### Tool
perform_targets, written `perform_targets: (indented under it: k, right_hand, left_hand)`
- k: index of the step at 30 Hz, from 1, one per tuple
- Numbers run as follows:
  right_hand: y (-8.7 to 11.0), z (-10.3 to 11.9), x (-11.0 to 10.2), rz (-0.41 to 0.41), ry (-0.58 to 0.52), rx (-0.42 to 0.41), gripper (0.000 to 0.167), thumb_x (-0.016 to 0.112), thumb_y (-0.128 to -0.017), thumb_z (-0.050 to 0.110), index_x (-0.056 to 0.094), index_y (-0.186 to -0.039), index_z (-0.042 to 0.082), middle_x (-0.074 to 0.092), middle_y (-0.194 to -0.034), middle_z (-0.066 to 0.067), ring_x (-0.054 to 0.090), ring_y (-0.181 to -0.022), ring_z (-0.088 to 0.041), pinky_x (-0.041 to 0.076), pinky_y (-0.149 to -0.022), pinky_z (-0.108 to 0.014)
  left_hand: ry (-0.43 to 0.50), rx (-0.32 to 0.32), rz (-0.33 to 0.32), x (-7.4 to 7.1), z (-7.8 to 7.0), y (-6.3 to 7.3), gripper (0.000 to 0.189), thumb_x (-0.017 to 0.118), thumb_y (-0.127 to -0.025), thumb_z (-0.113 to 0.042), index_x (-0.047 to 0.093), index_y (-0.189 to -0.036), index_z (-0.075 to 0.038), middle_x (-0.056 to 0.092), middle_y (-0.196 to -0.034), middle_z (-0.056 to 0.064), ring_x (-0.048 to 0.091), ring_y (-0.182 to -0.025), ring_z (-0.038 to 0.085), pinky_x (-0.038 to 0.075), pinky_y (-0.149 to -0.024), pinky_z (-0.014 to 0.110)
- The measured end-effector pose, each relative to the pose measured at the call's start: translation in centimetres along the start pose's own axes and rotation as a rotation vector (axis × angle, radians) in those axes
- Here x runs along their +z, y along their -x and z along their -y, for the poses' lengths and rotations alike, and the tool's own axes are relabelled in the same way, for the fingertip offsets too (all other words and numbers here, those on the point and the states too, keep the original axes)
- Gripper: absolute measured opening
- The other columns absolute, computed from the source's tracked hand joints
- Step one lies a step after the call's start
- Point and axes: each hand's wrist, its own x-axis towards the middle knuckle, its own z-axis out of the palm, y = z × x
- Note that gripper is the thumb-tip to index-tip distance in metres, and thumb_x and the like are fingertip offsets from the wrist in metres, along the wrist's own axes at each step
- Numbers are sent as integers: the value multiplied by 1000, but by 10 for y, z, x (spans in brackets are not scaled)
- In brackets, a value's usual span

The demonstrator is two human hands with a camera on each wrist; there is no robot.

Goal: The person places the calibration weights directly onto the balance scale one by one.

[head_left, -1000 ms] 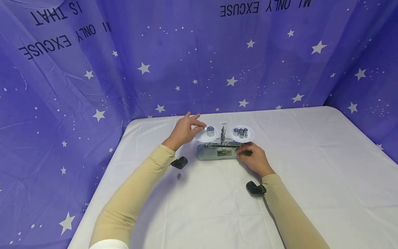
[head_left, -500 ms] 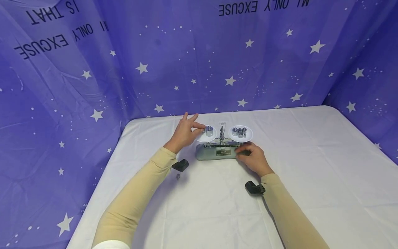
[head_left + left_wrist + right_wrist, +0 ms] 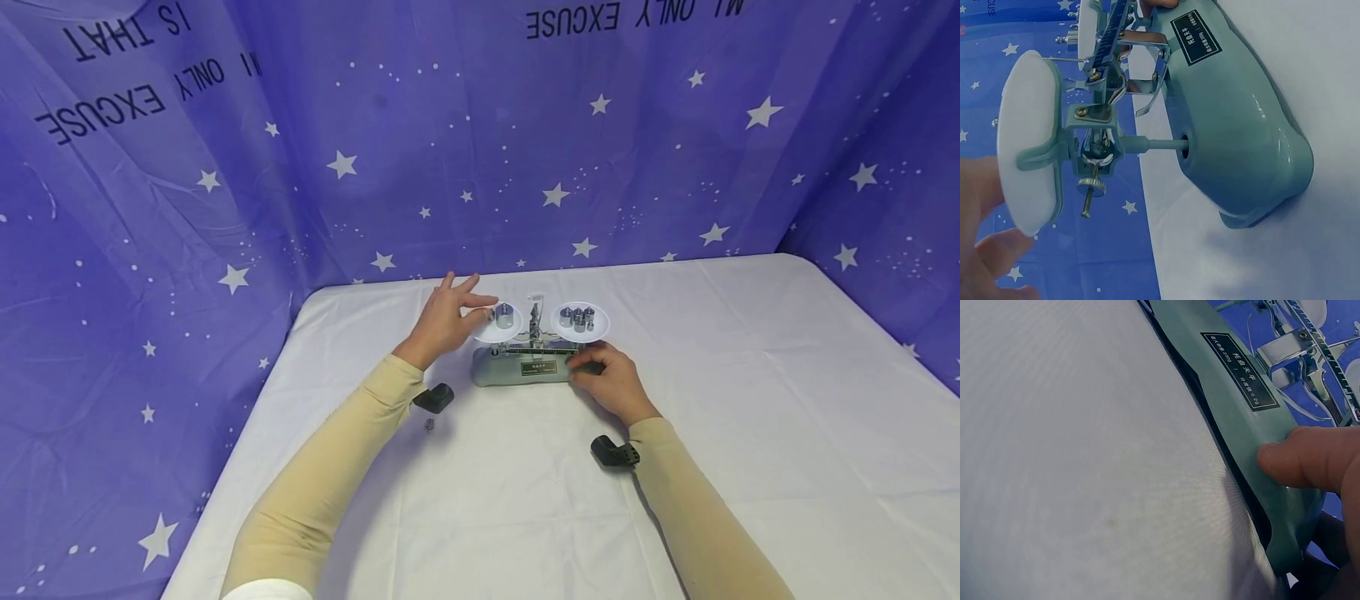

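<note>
A green pan balance (image 3: 498, 368) stands on the table, with a white pan at each end. My left hand (image 3: 442, 323) is at the left pan (image 3: 491, 336), thumb and index finger spread apart beside a small metal weight (image 3: 491, 315). That weight stands close to a larger cylindrical weight (image 3: 505, 315) on the same pan. In the left wrist view the left pan (image 3: 1025, 144) hides the weights and part of the fingers. My right hand (image 3: 613, 382) grips the right end of the balance's base, its thumb (image 3: 1297, 456) on the front face and fingers behind.
Several metal weights (image 3: 577, 317) are grouped on the right pan (image 3: 602, 329). A single small weight (image 3: 430, 425) lies on the white tablecloth (image 3: 510, 500), near the left wrist camera (image 3: 435, 398). A purple star-printed curtain (image 3: 465, 133) hangs behind the table.
My left hand has lowered the small weight onto the left pan and let it go, the index finger lifting off it. The right hand keeps its place on the balance.
</note>
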Motion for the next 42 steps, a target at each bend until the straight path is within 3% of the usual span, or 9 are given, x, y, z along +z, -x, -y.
perform_targets:
  k: [5, 10, 19, 24, 29, 35, 42]
  right_hand:
    - [-1, -1, 0, 1, 8, -1, 17, 74, -81, 2, 77, -97, -1, 67, -125, -20, 60, -124, -40, 40, -115, -53]
    - [-1, -4, 1, 3, 0, 6, 18, 74, -80, 2, 77, -98, -1, 67, -125, -20, 59, -125, -40, 39, -117, -54]
    - [-1, -2, 2, 3, 3, -19, 18, 74, -79, 1, 77, -97, -1, 67, -125, -21, 60, -122, -41, 40, -115, -52]
    - [-2, -3, 2, 7, 14, -8, 19, 74, -80, 2, 77, -98, 0, 67, -126, -20, 60, -123, -39, 40, -114, -50]
    - [-1, -6, 1, 12, 15, 6, 18, 74, -81, 2, 77, -99, 0, 67, -127, -19, 59, -125, -39, 38, -116, -51]
    - [-1, -6, 0, 21, 12, 17, 17, 73, -82, 1, 76, -99, -1, 65, -130, -20, 57, -128, -41, 36, -119, -54]
    - [-2, -6, 1, 17, 6, 11, 18, 73, -81, 1, 76, -99, -2, 65, -130, -21, 57, -128, -41, 36, -118, -53]
  left_hand:
    - [-2, -1, -6, -7, 2, 4, 34, 60, -99, -18, 70, -132, -13, 39, -162, 17, 12, -156, 51, 11, -126, 69]
    - [3, -1, -31, -21, 8, 17, 38, 61, -99, -17, 67, -136, -13, 36, -163, 20, 13, -155, 52, 11, -126, 69]
    - [-2, -50, -62, -42, 40, 74, 39, 62, -100, -16, 65, -138, -13, 32, -165, 19, 10, -157, 49, 11, -123, 73]
    - [-5, -58, -46, -36, 53, 104, 36, 64, -98, -14, 68, -134, -13, 35, -164, 19, 11, -157, 50, 14, -121, 76]
    - [-24, -20, -37, -22, 63, 124, 36, 67, -95, -10, 70, -131, -10, 37, -162, 23, 17, -153, 55, 17, -120, 76]
    - [-56, 57, 1, -6, 72, 138, 37, 68, -90, -2, 74, -125, -10, 37, -160, 28, 19, -149, 62, 18, -117, 79]
    - [-166, 143, 87, 3, 72, 144, 34, 73, -86, 2, 80, -113, -18, 41, -159, 26, 21, -148, 63, 23, -114, 80]
